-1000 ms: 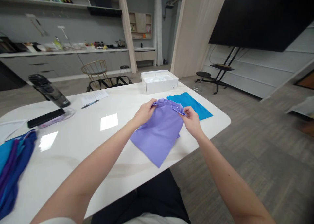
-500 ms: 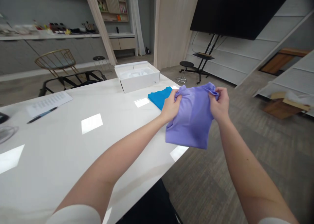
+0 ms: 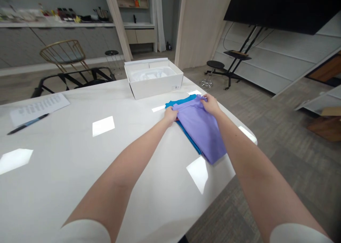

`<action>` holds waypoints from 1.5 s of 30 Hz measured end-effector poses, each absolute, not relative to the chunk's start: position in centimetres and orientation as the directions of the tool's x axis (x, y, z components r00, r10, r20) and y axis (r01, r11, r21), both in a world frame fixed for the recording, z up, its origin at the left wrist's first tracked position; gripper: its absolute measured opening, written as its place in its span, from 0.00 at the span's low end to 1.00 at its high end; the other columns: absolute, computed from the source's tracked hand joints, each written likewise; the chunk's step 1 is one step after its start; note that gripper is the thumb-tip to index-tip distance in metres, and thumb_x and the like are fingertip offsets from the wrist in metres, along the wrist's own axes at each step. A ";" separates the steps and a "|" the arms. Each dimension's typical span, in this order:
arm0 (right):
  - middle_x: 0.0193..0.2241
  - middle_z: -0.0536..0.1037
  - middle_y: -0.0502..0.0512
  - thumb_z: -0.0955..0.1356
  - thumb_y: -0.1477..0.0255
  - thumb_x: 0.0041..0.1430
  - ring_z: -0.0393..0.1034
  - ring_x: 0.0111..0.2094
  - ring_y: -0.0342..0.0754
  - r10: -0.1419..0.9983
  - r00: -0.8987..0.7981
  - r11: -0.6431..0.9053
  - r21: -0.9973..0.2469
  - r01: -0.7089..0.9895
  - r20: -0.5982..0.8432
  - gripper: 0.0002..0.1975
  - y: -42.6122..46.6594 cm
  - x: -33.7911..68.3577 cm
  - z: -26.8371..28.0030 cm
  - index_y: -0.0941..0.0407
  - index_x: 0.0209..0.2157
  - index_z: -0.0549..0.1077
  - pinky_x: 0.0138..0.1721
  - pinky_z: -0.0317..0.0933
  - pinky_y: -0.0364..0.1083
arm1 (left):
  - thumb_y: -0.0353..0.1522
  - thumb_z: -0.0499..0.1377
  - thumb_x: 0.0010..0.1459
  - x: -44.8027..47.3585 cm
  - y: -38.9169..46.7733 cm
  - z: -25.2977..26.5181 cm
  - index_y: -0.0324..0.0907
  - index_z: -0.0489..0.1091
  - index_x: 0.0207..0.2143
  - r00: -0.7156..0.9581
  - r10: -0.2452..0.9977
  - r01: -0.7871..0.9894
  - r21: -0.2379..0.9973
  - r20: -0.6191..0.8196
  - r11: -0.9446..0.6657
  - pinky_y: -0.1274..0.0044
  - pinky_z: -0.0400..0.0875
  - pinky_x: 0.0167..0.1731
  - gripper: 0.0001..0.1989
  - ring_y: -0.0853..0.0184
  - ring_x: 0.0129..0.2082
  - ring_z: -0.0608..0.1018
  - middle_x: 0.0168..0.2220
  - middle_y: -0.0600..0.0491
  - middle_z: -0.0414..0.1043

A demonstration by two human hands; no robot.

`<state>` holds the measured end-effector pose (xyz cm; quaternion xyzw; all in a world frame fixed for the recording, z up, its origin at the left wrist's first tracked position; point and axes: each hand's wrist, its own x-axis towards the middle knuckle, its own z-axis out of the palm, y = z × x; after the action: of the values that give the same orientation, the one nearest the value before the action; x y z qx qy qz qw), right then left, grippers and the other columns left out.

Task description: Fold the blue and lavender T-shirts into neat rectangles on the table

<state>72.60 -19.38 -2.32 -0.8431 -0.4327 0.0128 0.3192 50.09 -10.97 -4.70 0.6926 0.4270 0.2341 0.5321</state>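
A folded purple garment (image 3: 201, 124), perhaps a shirt, lies over a folded blue garment (image 3: 189, 138) near the right edge of the white table (image 3: 106, 172). Only the far edge and left side of the blue cloth show. With fingers pinched, my left hand (image 3: 171, 116) grips the far left corner of the purple garment. My right hand (image 3: 211, 104) holds its far right corner, thumb and fingers closed on the cloth. A bit of red shows under the purple cloth beside my left fingers.
Beyond the garments stands an open white box (image 3: 157, 85) with clear plastic-like material inside. A printed sheet (image 3: 39, 108) and a pen (image 3: 28, 124) lie at the left. Black-framed chair (image 3: 74, 78) against the far table edge; round stool (image 3: 215, 65) on the floor behind.
Both hands have lowered the purple garment from the air onto the blue one, covering most of it. The view has shifted slightly.
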 end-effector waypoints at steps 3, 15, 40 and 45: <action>0.43 0.81 0.60 0.65 0.64 0.63 0.72 0.45 0.56 0.727 0.637 -0.434 -0.547 0.715 0.255 0.12 -18.2 73.3 -3.3 0.55 0.43 0.74 0.50 0.63 0.50 | 0.29 0.57 0.65 50.2 -9.6 -5.5 0.41 0.71 0.48 0.456 0.872 0.295 0.955 -0.178 0.041 0.71 0.78 0.40 0.10 0.63 0.39 0.82 0.46 0.45 0.80; 0.72 0.55 0.68 0.64 0.58 0.67 0.54 0.68 0.69 0.841 0.494 -0.401 -0.357 0.844 0.221 0.31 -17.7 69.5 -4.2 0.53 0.68 0.61 0.61 0.56 0.72 | 0.32 0.53 0.69 48.9 -11.3 -5.4 0.43 0.63 0.66 0.700 0.612 0.410 0.494 0.368 -0.766 0.60 0.49 0.71 0.24 0.55 0.70 0.62 0.69 0.41 0.61; 0.33 0.83 0.51 0.64 0.65 0.69 0.75 0.34 0.49 0.983 -0.173 0.169 -0.686 0.708 0.064 0.12 -22.7 35.0 -4.1 0.53 0.39 0.79 0.38 0.62 0.45 | 0.27 0.54 0.64 12.8 -17.5 -5.1 0.44 0.70 0.41 0.555 0.794 0.591 0.553 0.249 -0.587 0.70 0.72 0.47 0.07 0.62 0.43 0.78 0.41 0.51 0.76; 0.34 0.82 0.52 0.64 0.67 0.69 0.73 0.34 0.49 0.929 -0.355 0.330 -0.661 0.674 0.101 0.12 -21.2 21.9 -5.2 0.53 0.39 0.79 0.37 0.60 0.46 | 0.26 0.53 0.64 -0.2 -19.6 -6.2 0.44 0.73 0.43 0.445 0.850 0.679 0.513 0.280 -0.525 0.69 0.72 0.49 0.10 0.61 0.47 0.78 0.44 0.49 0.77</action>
<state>21.92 -21.18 -5.16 -0.5145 -0.7793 0.2654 0.2400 -0.22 -19.62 -6.20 0.8338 0.4587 0.2590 0.1651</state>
